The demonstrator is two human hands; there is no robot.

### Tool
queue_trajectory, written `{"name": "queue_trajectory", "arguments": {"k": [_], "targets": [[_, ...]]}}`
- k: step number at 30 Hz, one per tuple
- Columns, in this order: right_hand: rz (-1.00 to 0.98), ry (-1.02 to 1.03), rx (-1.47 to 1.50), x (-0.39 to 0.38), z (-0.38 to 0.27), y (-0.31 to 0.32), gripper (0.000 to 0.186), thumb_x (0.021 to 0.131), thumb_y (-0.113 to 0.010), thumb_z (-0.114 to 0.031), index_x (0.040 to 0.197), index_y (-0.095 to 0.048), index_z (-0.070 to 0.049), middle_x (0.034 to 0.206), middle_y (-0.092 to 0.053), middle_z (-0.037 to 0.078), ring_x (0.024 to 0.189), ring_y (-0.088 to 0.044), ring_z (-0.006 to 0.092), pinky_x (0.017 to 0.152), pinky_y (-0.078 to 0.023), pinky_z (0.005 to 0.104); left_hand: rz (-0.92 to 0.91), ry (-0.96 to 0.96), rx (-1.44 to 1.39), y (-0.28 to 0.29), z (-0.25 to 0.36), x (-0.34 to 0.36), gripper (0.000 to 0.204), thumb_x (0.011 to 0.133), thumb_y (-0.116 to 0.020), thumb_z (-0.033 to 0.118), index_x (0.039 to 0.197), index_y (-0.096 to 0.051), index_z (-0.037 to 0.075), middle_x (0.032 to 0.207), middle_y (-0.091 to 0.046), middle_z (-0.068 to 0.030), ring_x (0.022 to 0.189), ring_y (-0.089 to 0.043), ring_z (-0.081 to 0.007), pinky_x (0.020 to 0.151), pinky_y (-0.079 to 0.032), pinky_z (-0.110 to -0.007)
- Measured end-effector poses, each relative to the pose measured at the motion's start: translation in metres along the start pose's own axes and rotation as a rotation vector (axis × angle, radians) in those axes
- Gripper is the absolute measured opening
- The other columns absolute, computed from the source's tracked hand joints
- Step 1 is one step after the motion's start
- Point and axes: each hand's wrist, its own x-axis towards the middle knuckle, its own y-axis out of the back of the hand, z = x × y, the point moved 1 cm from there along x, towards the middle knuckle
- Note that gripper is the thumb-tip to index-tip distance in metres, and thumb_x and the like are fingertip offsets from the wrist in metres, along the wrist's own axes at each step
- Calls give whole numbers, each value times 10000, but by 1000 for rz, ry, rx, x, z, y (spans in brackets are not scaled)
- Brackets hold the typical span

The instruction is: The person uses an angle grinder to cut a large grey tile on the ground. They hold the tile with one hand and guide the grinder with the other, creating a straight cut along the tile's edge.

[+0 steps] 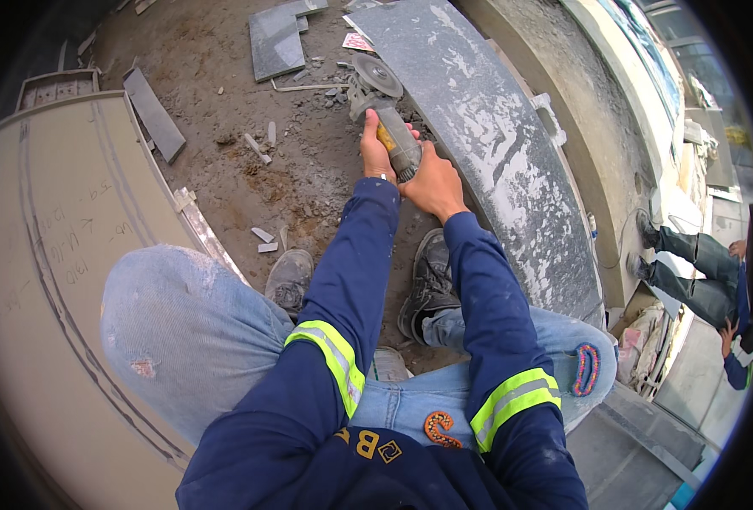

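Both my hands hold an angle grinder out in front of me, over the ground. My left hand is wrapped round the left side of its yellow and grey body, close to the head. Around the rear end of the body my right hand is closed. The round grey disc faces up at the far end, beside the left edge of a long grey stone slab with whitish patches. Whether the disc touches the slab or is turning, I cannot tell.
A large beige panel with pencil marks lies at my left. Cut stone pieces, a narrow strip and small offcuts are scattered on the dusty ground. Beyond the slab runs a concrete ledge; another person is at far right.
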Motion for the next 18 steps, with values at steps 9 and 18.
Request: {"name": "queue_trajectory", "arguments": {"k": [9, 18], "targets": [[-9, -3, 11, 5, -4, -1, 933, 630, -851, -345, 1384, -448, 29, 1068, -700, 288, 1018, -687, 435, 902, -553, 470, -21, -4, 10, 7, 4, 10, 711, 953, -465, 689, 1020, -604, -6, 878, -662, -150, 767, -680, -274, 701, -578, -440], [-3, -7, 30, 14, -7, -2, 909, 637, -840, -342, 1373, -449, 22, 1061, -699, 287, 1005, -689, 438, 891, -554, 476, -23, 6, 4, 1, 10, 15, 732, 938, -479, 710, 1012, -590, -10, 868, -638, -136, 756, -669, -260, 672, -576, -439]]}}
